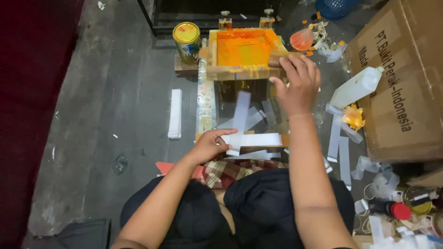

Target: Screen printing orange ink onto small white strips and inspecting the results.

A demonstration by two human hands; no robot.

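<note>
Here, at frame centre, the left hand [208, 146] is pinching a white strip [253, 139], fingers closed on its left end. The strip is looking thin, light and floppy, so it is probably best held by an end. Above it, the right hand [299, 83] is resting with fingers spread on the wooden screen frame [213, 57], its mesh coated in orange ink [242, 48]. Loose strips are lying beneath. A yellow can [186, 40] is standing upper left; a cardboard box [406, 83] is crowding the right edge.
</note>
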